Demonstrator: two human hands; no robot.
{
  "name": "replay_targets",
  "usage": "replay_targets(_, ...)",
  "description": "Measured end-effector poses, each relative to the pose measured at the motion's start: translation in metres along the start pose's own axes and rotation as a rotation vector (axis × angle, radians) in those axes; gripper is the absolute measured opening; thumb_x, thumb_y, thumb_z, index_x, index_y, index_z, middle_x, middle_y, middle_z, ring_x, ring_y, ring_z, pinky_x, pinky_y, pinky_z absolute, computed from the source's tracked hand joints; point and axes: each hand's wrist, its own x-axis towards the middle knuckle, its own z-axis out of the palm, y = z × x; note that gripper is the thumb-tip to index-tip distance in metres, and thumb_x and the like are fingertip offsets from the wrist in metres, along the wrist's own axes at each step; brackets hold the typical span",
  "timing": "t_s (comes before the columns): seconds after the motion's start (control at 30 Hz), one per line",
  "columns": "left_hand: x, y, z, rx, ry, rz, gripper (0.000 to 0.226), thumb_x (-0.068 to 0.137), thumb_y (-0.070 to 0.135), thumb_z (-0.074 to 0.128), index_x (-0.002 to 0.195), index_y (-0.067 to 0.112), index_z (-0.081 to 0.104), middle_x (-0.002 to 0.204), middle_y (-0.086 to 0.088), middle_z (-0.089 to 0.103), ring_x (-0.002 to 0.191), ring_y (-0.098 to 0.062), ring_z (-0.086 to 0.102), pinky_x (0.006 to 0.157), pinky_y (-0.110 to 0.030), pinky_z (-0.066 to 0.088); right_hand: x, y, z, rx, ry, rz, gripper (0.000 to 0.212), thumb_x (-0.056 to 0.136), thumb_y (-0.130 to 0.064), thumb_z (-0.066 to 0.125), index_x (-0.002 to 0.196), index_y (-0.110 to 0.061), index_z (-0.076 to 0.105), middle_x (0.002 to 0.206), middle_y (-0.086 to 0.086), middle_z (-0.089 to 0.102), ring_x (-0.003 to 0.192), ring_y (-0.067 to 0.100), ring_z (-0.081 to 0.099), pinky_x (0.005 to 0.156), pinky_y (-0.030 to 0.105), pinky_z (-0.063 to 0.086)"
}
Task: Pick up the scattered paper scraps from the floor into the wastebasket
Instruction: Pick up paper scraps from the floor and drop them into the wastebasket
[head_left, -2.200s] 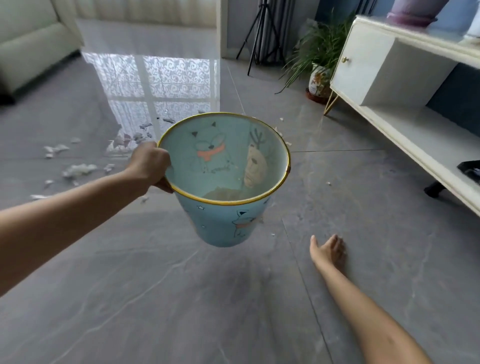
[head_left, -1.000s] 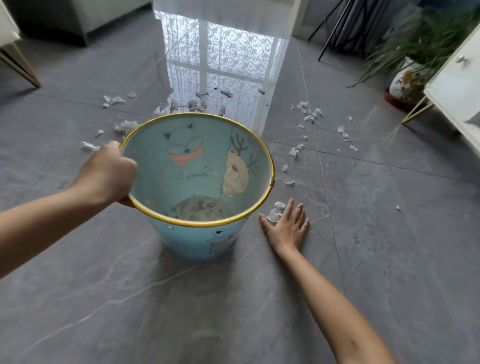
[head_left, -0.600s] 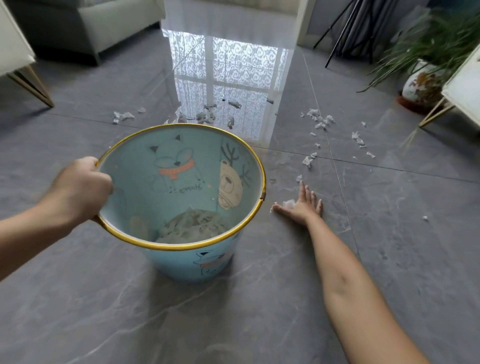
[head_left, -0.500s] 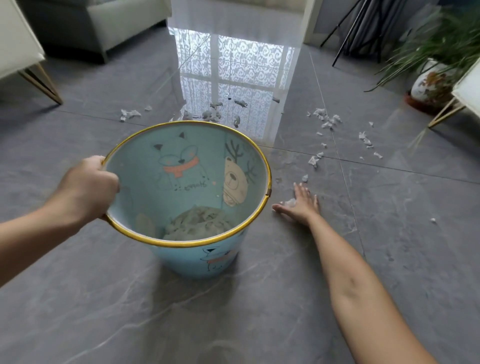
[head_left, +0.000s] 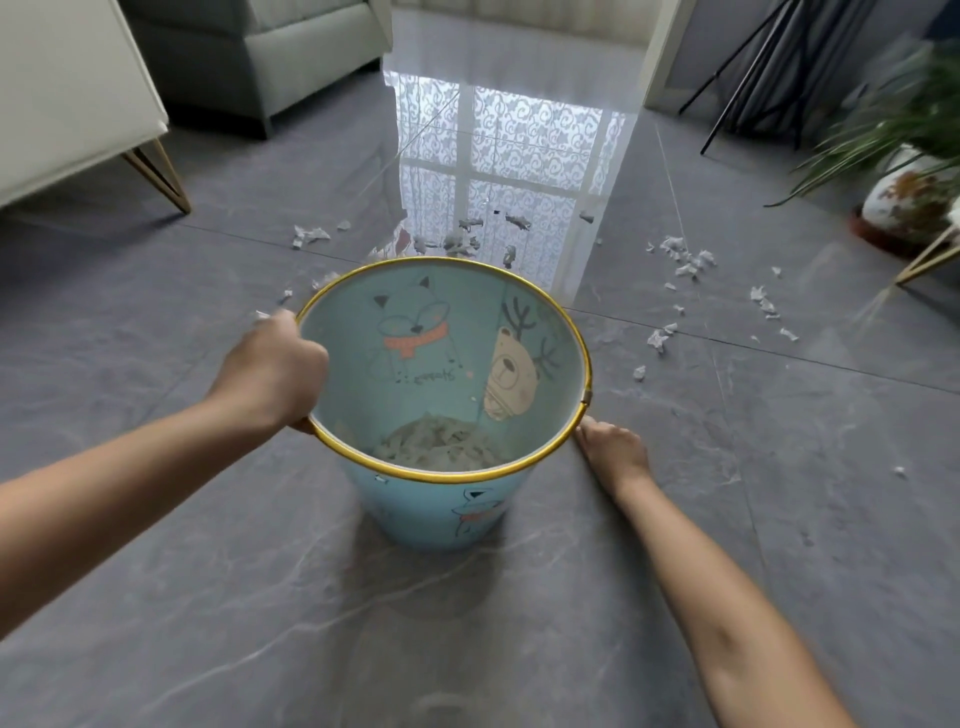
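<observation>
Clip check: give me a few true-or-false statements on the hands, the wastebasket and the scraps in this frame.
1. The left hand grips the wastebasket by its rim. True.
2. The wastebasket is empty. False: crumpled paper lies at its bottom.
3. Loose paper scraps lie on the floor beyond it. True.
4. The right hand is above the opening. False: it is low by the floor, right of the wastebasket.

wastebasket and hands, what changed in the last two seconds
The wastebasket, carried in the air earlier, now stands on the floor. The right hand reached forward onto a paper scrap, then drew back beside the rim, fingers curled; whether it holds that scrap is hidden. The left hand kept gripping the rim; other scraps stayed scattered.
</observation>
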Motion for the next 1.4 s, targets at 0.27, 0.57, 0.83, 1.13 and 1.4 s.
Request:
replay_targets(0.27,-0.02,0.018,-0.013,0.01,-0.034,-0.011,0.017,0.088,0.0,0.038,0.102,0.0,0.049,0.1,-0.026,0.054,0.07,-0.032,0.053,0.072,-0.034,0.033,-0.047,-0.016,-0.075,1.104,0.293,0.394,0.043,0.099,-0.033,0.038,0.06,-0.016,0.04,0.051,0.003,0.043,0.044,0.02,0.044,0.049,0.024,0.03)
replay_targets(0.57,-0.025,0.014,-0.015,-0.025,-0.092,-0.021,0.036,0.088,0.004,0.038,0.122,-0.006,0.044,0.122,-0.03,0.057,0.112,-0.046,0.056,0.091,-0.043,0.044,-0.08,-0.109,-0.244,1.197,0.229,0.096,0.052,0.099,-0.038,0.035,0.051,-0.02,0.031,0.038,-0.008,0.03,0.03,0.008,0.026,0.036,0.015,0.02)
replay_targets(0.83,-0.02,-0.004,-0.03,-0.249,-0.282,-0.035,0.04,0.088,0.004,0.036,0.126,0.005,0.026,0.119,-0.026,0.058,0.104,-0.044,0.059,0.081,-0.052,0.055,-0.081,-0.17,-0.243,0.474,-0.174,0.093,0.059,0.097,-0.048,0.023,0.093,-0.015,0.072,0.113,0.008,0.066,0.108,0.024,0.056,0.095,0.034,0.039)
replay_targets(1.13,0.006,-0.037,-0.024,-0.622,-0.295,-0.095,0.025,0.082,-0.004,0.035,0.104,0.007,0.031,0.11,-0.017,0.05,0.092,-0.047,0.06,0.064,-0.062,0.055,-0.111,-0.129,-0.2,0.916,0.657,0.248,0.034,0.091,-0.017,0.038,0.122,-0.01,0.051,0.124,0.004,0.055,0.111,0.009,0.05,0.097,0.018,0.036)
replay_targets(1.4,0.041,-0.035,-0.048,-0.801,-0.117,-0.295,0.037,0.081,-0.009,0.036,0.115,0.003,0.042,0.118,-0.019,0.05,0.081,-0.046,0.062,0.03,-0.052,0.046,-0.134,-0.085,-0.009,0.451,-0.085,0.922,0.096,0.088,-0.059,0.042,0.146,0.002,-0.004,0.155,0.023,-0.005,0.145,0.033,-0.005,0.116,0.039,-0.004)
